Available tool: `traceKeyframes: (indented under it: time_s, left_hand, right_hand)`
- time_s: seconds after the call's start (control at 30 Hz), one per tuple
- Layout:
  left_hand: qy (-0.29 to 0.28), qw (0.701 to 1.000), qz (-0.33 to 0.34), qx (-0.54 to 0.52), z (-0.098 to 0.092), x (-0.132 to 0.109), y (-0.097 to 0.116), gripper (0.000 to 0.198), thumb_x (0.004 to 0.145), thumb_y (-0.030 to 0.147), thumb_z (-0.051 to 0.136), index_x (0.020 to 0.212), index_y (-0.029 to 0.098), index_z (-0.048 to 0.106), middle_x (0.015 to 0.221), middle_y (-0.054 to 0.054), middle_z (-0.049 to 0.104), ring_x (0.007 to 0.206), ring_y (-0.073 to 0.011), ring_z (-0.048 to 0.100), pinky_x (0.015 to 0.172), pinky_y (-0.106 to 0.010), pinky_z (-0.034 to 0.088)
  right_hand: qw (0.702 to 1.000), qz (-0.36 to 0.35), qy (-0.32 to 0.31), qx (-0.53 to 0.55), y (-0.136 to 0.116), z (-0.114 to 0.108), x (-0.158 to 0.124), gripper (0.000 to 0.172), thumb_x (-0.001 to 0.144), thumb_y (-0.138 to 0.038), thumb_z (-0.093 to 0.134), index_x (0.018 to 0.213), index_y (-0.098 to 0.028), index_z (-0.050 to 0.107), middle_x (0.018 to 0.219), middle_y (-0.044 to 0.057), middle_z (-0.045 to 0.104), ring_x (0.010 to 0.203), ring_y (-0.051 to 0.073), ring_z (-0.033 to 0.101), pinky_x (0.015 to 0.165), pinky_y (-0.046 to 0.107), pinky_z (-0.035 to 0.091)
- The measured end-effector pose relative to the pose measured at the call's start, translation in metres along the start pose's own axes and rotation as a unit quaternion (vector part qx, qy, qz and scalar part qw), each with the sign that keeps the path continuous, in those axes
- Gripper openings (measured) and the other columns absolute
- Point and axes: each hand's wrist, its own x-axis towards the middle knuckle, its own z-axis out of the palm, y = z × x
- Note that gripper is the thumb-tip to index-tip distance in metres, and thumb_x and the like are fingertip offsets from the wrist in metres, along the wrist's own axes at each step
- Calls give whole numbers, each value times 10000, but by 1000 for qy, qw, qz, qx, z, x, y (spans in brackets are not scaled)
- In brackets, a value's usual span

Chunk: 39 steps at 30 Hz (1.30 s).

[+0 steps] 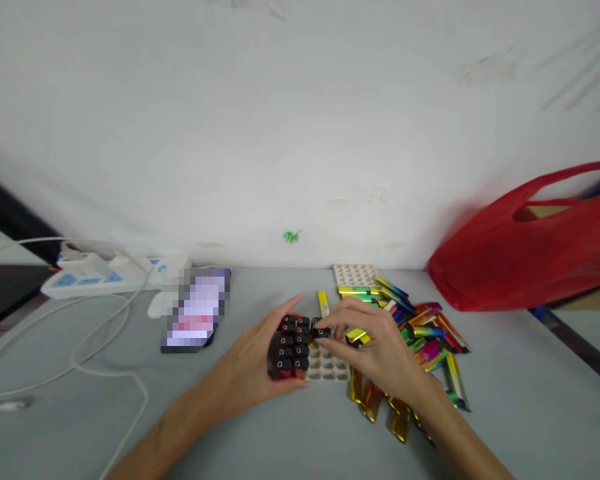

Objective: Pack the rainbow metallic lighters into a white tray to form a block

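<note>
My left hand (260, 363) is curled round the left side of a block of several dark stick-shaped pieces (291, 347) standing in a white perforated tray (330, 368). My right hand (375, 347) pinches one dark-capped piece (322, 331) at the tray's top right row, and holds several shiny gold sticks (375, 400) under its palm. A single yellow stick (323, 303) lies just behind the tray.
A heap of shiny multicoloured sticks (425, 330) lies right of the hands, with a second white perforated tray (355, 273) behind it. A red plastic bag (530, 257) sits far right. A phone (196, 310), a white power strip (105, 275) and cables (80, 347) lie left.
</note>
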Motion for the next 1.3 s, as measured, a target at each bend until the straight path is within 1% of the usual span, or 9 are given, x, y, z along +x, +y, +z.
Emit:
traceKeyframes:
  time_s: [0.13, 0.3, 0.47, 0.57, 0.63, 0.87, 1.1, 1.17, 1.3]
  left_hand:
    - [0, 1000, -1, 3, 1, 0, -1, 1244, 781, 275, 998, 1754, 359, 227, 1623, -128, 605, 1420, -350, 668, 1248, -521, 519]
    - [10, 1000, 4, 21, 1, -1, -3, 1226, 789, 295, 993, 1754, 353, 239, 1643, -130, 593, 1450, -361, 647, 1259, -516, 513]
    - [3, 1000, 13, 16, 0, -1, -3, 1218, 796, 280, 986, 1751, 378, 237, 1611, -104, 620, 1431, -342, 658, 1262, -509, 504]
    - [-2, 1000, 16, 14, -1, -1, -1, 1226, 803, 264, 984, 1750, 413, 220, 1608, -81, 620, 1419, -323, 665, 1267, -488, 498]
    - [-3, 1000, 16, 17, -1, -1, 0, 1225, 805, 256, 983, 1748, 431, 222, 1601, -65, 626, 1411, -313, 669, 1264, -469, 500]
    - [1, 1000, 18, 16, -1, -1, 0, 1201, 807, 264, 977, 1744, 438, 246, 1601, -51, 624, 1399, -309, 675, 1251, -446, 508]
    - [-14, 1000, -4, 6, -2, -1, 2, 1212, 826, 270, 970, 1746, 450, 201, 1612, -53, 608, 1415, -321, 661, 1255, -475, 498]
    - [-16, 1000, -6, 4, -2, 0, 1, 1224, 823, 278, 976, 1746, 449, 191, 1614, -58, 603, 1419, -325, 656, 1261, -486, 490]
    - [-17, 1000, -7, -5, -2, 0, 0, 1229, 818, 284, 981, 1742, 445, 187, 1606, -54, 604, 1406, -312, 665, 1259, -473, 492]
  right_hand:
    - [1000, -9, 0, 0, 4, 4, -2, 195, 1066, -359, 754, 1230, -325, 854, 1060, 59, 774, 965, 254, 711, 871, 413, 541]
    - [1000, -6, 22, 0, -1, 11, -4, 237, 1065, -343, 748, 1292, -313, 810, 1077, 61, 747, 930, 247, 694, 875, 406, 541]
    - [991, 30, 116, -65, -3, 8, -1, 152, 1099, -277, 633, 1138, -253, 778, 1009, 66, 727, 918, 255, 669, 858, 406, 508]
    - [965, 79, 178, -173, 13, 3, 1, 158, 1074, -230, 604, 1140, -220, 747, 1084, 111, 731, 1044, 305, 670, 957, 457, 497]
    - [942, 99, 188, -258, 26, 0, 0, 210, 1056, -203, 582, 1191, -196, 743, 1161, 153, 728, 1147, 351, 645, 1031, 511, 472]
    - [878, 148, 142, -433, 45, -4, -4, 250, 1046, -175, 576, 1207, -175, 767, 1198, 186, 729, 1123, 380, 606, 955, 497, 441]
    - [761, 291, 116, -568, 52, -17, -9, 291, 1113, -212, 503, 1316, -114, 688, 1265, 245, 722, 1170, 428, 616, 902, 480, 382]
    - [753, 310, 102, -572, 53, -22, -10, 294, 1128, -210, 470, 1318, -102, 666, 1243, 251, 728, 1175, 431, 632, 900, 479, 377]
    - [761, 332, 104, -548, 52, -26, -8, 282, 1126, -264, 512, 1329, -116, 640, 1246, 247, 728, 1202, 436, 647, 917, 473, 384]
